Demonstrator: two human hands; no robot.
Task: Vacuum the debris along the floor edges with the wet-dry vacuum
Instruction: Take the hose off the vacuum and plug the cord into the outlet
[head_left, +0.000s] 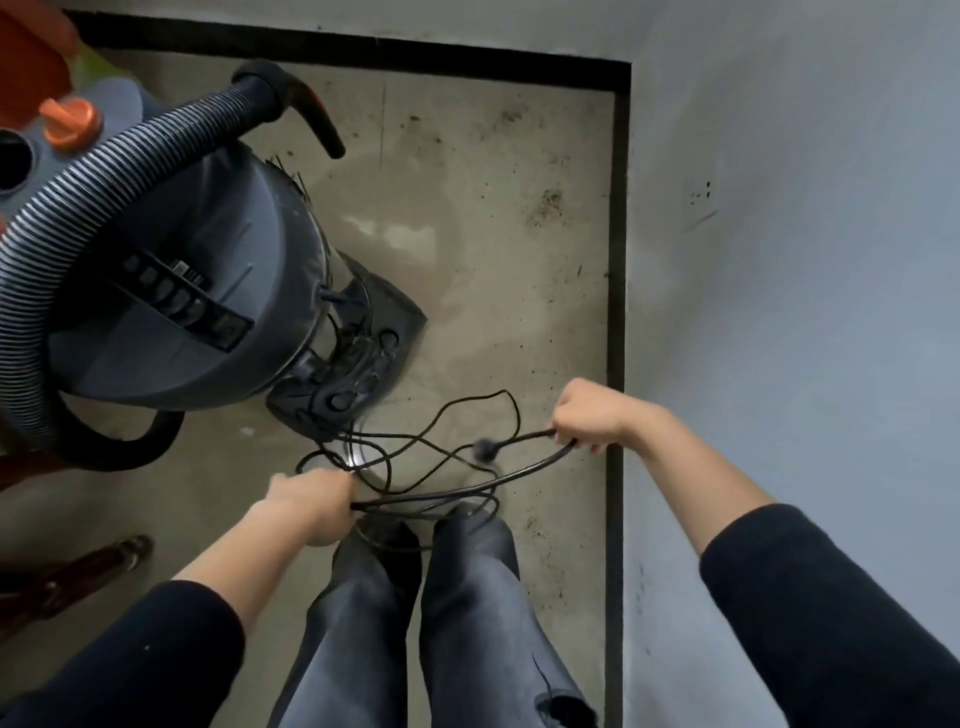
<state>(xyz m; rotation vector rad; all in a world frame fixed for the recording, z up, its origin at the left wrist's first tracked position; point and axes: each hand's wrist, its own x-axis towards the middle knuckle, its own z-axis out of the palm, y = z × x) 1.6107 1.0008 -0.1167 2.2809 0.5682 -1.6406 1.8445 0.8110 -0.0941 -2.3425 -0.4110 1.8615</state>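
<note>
The grey wet-dry vacuum (176, 291) stands on the floor at the left, its ribbed hose (78, 176) arching over the lid to a black nozzle tube (306, 106). Its black power cord (467, 486) lies in tangled loops in front of my feet. My left hand (311, 506) grips a bundle of cord loops low at the centre. My right hand (592, 415) grips the cord further right, near the wall, with the plug (485, 451) hanging just left of it. Dark debris (545, 205) speckles the floor along the black skirting.
A black skirting strip (615, 312) borders the floor on the right and far side, below a grey wall (779, 260). A grey container with an orange cap (70, 122) sits at the far left. A brown shoe (104, 561) lies lower left. My legs stand at the bottom centre.
</note>
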